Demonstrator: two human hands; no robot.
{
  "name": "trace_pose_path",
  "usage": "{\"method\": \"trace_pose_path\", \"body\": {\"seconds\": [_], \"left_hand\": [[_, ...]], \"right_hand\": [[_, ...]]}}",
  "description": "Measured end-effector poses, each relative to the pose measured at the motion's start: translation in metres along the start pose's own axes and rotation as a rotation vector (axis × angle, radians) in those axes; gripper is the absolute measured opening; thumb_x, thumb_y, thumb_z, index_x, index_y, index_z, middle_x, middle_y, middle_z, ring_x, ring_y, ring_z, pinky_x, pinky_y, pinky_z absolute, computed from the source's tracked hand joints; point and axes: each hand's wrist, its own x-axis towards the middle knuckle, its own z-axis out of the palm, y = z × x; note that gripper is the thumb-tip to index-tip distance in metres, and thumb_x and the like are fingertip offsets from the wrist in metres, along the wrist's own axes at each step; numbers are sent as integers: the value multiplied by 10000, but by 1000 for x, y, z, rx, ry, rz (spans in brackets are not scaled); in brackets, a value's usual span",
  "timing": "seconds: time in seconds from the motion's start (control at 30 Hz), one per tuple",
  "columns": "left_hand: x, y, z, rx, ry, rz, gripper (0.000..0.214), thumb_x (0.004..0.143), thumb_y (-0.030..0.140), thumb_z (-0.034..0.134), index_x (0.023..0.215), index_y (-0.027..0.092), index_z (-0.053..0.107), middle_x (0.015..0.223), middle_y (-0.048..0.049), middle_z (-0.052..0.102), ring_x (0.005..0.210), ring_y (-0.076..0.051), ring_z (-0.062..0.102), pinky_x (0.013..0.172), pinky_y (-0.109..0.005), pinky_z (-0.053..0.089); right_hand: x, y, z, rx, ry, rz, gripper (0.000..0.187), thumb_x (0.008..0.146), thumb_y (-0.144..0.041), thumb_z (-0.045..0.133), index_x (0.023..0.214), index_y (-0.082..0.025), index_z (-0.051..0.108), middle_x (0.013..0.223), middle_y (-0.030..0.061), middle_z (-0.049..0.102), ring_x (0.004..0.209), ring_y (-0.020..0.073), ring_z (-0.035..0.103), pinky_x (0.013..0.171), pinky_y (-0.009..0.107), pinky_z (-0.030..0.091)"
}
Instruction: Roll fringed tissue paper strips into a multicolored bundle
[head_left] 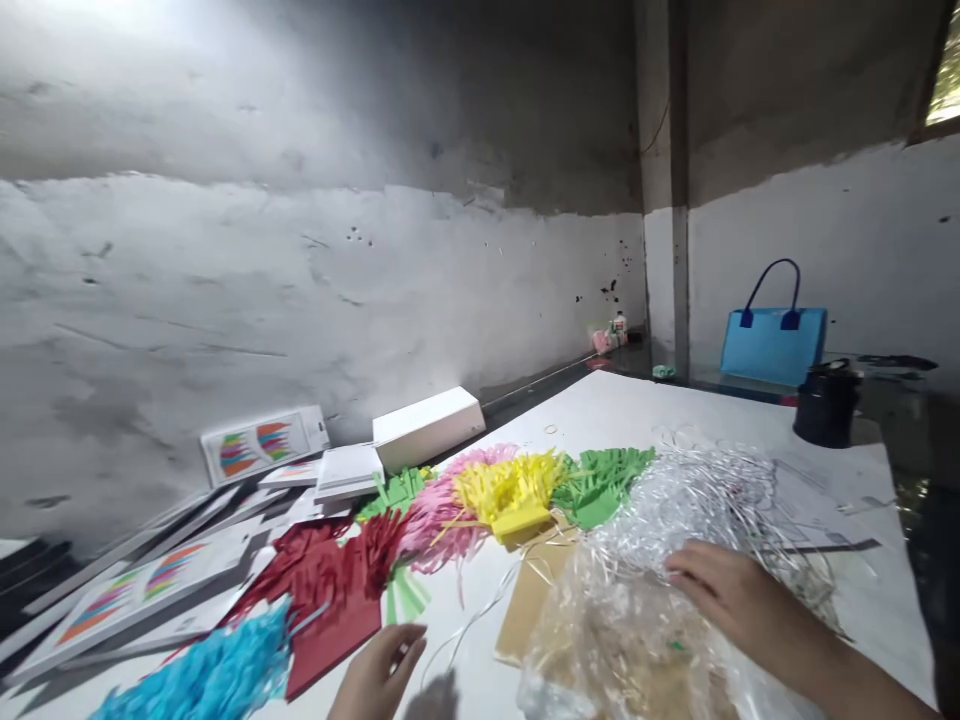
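My left hand [379,672] is at the bottom edge, fingers loosely bent and thumb apart, with nothing seen in it. White strands [491,598] curve over the white surface beside it. To its left are a dark red fringed paper bundle [334,635] and a blue fringed bundle [214,670]. My right hand [739,605] reaches in from the right, fingers extended and slightly bent, at the border of a heap of silver shiny strands [675,495] and a crumpled clear plastic bag [622,640]. Its fingertips hide the exact contact. Brown cardboard [525,615] lies partly under the bag.
Yellow [517,495], pink [439,520] and green [600,490] fringed bundles lie across the middle. White boxes [427,425] and printed flat boxes [142,590] are stacked along the left wall. A black container [827,405] and a blue bag [776,345] stand at the right.
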Motion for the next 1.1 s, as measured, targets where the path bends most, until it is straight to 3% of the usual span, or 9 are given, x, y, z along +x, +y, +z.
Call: {"method": "trace_pose_path", "body": {"seconds": [0.1,0.17,0.27,0.4,0.6,0.73,0.83,0.97,1.1], "left_hand": [[59,6,19,90,-30,54,222,924,360,606,882,170,713,888,-51,752,807,-190,700,794,-370,566],[87,14,37,143,-47,94,202,943,347,635,909,154,685,916,-28,725,846,-174,691,819,-391,566],[111,21,62,194,-62,178,177,940,327,657,960,153,679,1018,-35,715,937,-185,688,855,-411,571],[129,19,75,250,-44,264,146,947,292,647,985,156,682,1062,-41,713,985,-192,684,879,-417,570],[163,31,78,388,79,263,210,955,334,631,1070,162,664,1121,-58,693,1015,-209,671,893,-439,560],[178,43,88,493,35,340,248,937,353,652,1105,171,668,1177,-67,686,1113,-245,646,971,-504,520],[180,36,87,526,17,374,292,938,345,653,1178,180,650,1248,-79,667,1165,-261,628,1006,-531,500],[180,14,67,484,58,321,287,941,329,652,1184,176,648,1213,-73,683,1127,-248,650,1000,-522,510],[179,-4,32,329,208,172,319,946,346,643,1214,173,625,1183,-72,685,1055,-233,672,938,-486,546]], "right_hand": [[75,-67,42,-10,-374,-184,227,1016,-216,485,1052,-216,710,1032,64,730,998,222,676,892,321,501],[124,-90,83,-24,-481,-227,154,948,-193,616,1058,-204,724,1083,71,735,1067,244,668,953,353,498],[187,-86,141,-60,-536,-154,215,922,-240,710,1122,-164,692,1112,73,713,1011,242,686,905,429,554],[236,-47,180,-72,-344,11,356,991,-324,643,1310,-177,586,1365,108,582,1187,285,609,990,523,520],[241,-14,194,-83,-231,82,400,985,-314,651,1355,-192,558,1425,114,537,1231,301,581,1011,537,507],[240,-11,199,-112,-220,143,390,987,-313,648,1348,-192,562,1407,113,548,1200,291,599,987,519,526],[245,-6,198,-126,-232,201,367,990,-320,644,1324,-185,575,1353,107,585,1158,276,623,960,499,544],[252,-4,196,-138,-271,271,341,993,-328,642,1294,-177,590,1284,97,621,1091,255,652,917,468,566],[252,-5,197,-135,-290,317,328,993,-328,642,1280,-175,597,1254,92,634,1055,243,664,889,446,578]]}}
